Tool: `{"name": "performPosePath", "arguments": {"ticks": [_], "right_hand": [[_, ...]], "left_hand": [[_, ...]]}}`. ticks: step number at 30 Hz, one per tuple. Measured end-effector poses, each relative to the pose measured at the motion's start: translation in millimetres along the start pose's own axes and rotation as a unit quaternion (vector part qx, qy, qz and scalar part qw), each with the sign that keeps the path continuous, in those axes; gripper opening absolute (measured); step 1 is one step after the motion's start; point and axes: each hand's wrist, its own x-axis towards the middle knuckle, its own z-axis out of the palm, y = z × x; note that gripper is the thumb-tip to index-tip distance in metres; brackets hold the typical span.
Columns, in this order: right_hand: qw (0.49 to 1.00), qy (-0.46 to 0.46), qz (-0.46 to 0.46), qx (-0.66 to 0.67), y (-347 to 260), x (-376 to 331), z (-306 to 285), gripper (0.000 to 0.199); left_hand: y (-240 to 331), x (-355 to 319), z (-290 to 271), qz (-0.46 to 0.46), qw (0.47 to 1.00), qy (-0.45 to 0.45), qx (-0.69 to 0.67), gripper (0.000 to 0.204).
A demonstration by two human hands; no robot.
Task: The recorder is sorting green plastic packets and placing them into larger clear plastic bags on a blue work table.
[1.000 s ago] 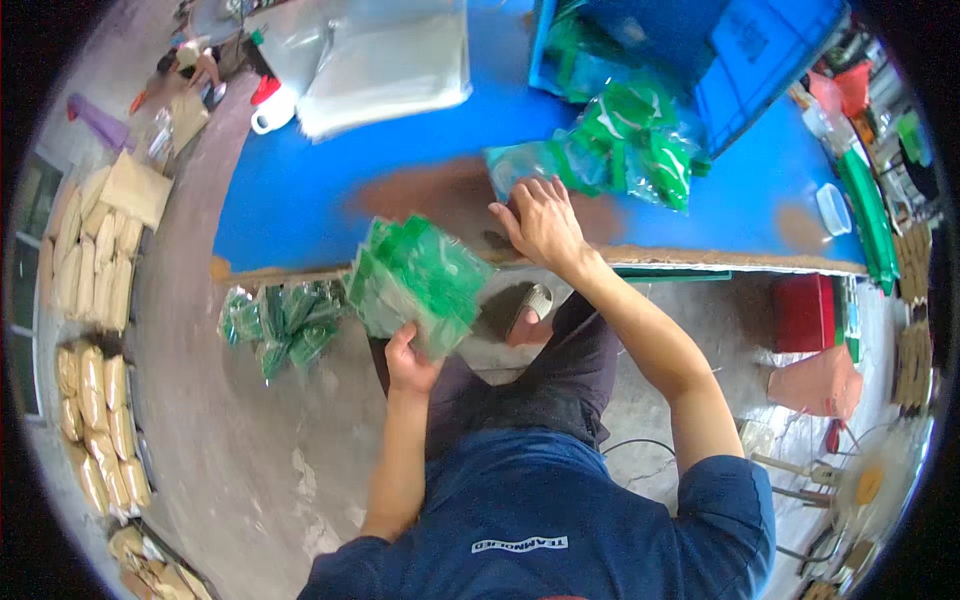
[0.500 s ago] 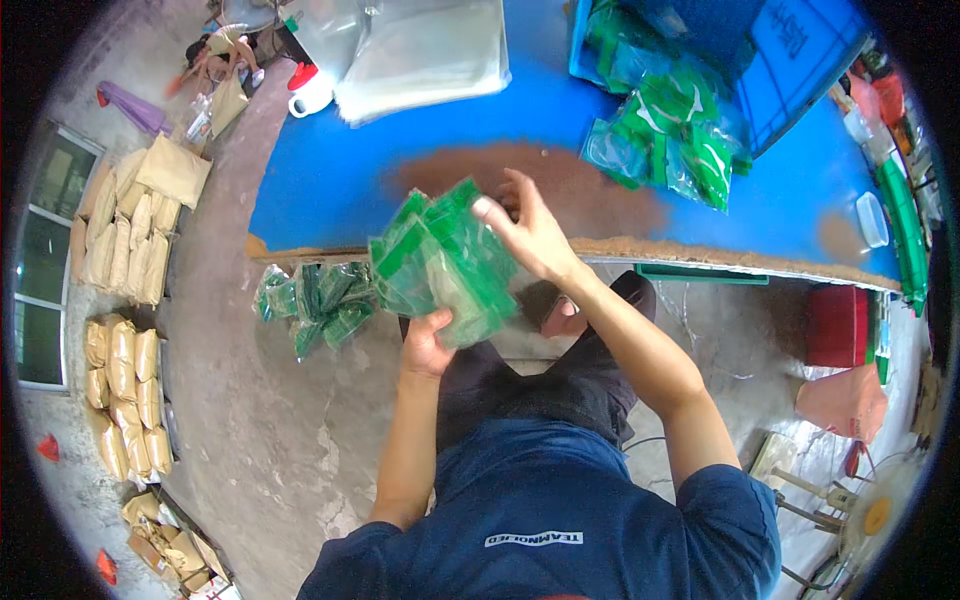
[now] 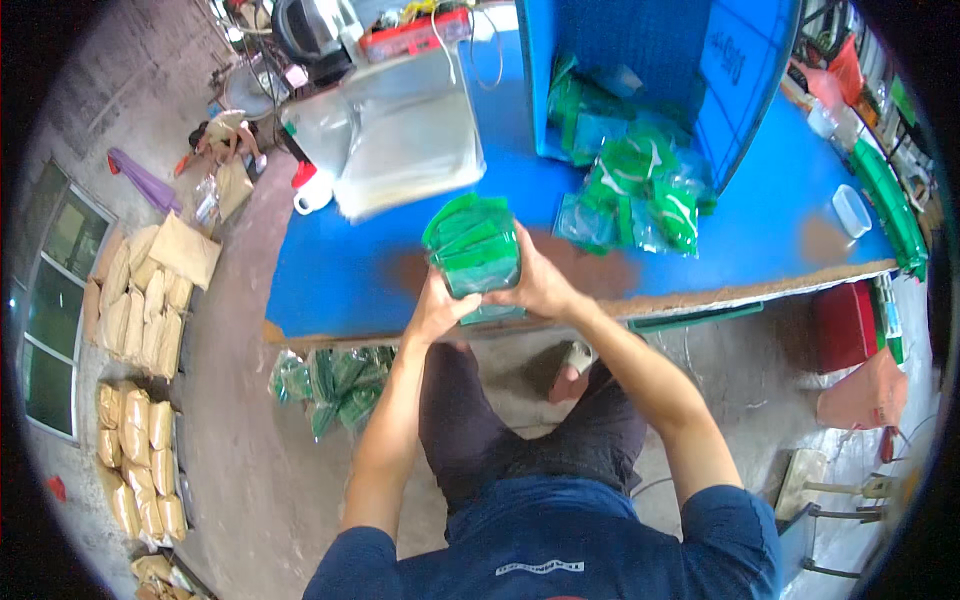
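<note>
A stack of green-and-clear plastic packets is held upright between both hands, just over the front part of the blue table. My left hand grips its lower left side, and my right hand wraps its right side, the thumbs close together at the bottom. Nearest to my right hand is a loose pile of similar green packets, spilling from a blue crate that lies with its opening toward me. What the packets contain cannot be made out.
Clear plastic bags lie stacked at the back left, beside a white bottle with a red cap. More green packets sit below the table's front edge. At the right stands a clear container. Another person crouches far left.
The packets, fanned out over my lap in my left hand, have moved up over the table and are squared into a stack. My right hand has closed on them too. The view has shifted.
</note>
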Motion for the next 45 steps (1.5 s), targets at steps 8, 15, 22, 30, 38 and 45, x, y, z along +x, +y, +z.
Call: {"name": "performPosePath", "arguments": {"ticks": [8,15,22,30,38,45], "right_hand": [[0.998,-0.013,0.051,0.015,-22.4,2.6,-5.0,0.111],[0.999,0.045,0.004,0.002,2.2,5.9,-4.1,0.097],[0.934,0.132,0.048,0.327,-15.8,5.5,17.5,0.073],[0.973,0.066,0.076,0.210,20.4,-5.0,-36.7,0.115],[0.994,0.018,0.052,0.090,20.0,3.1,-40.2,0.102],[0.994,0.021,0.065,0.089,16.5,6.1,-24.6,0.111]], "left_hand": [[4.8,2.8,-3.0,0.013,0.998,0.006,-0.063,0.098],[-4.9,12.2,10.9,-0.001,0.987,0.010,-0.160,0.124],[10.3,-15.1,64.8,0.049,0.930,0.149,-0.332,0.104],[20.9,-8.9,22.4,0.070,0.997,0.043,-0.007,0.128],[-14.1,-2.1,7.3,0.028,0.999,-0.035,-0.002,0.135],[-22.0,-1.8,10.3,0.055,0.994,0.022,0.091,0.131]]}}
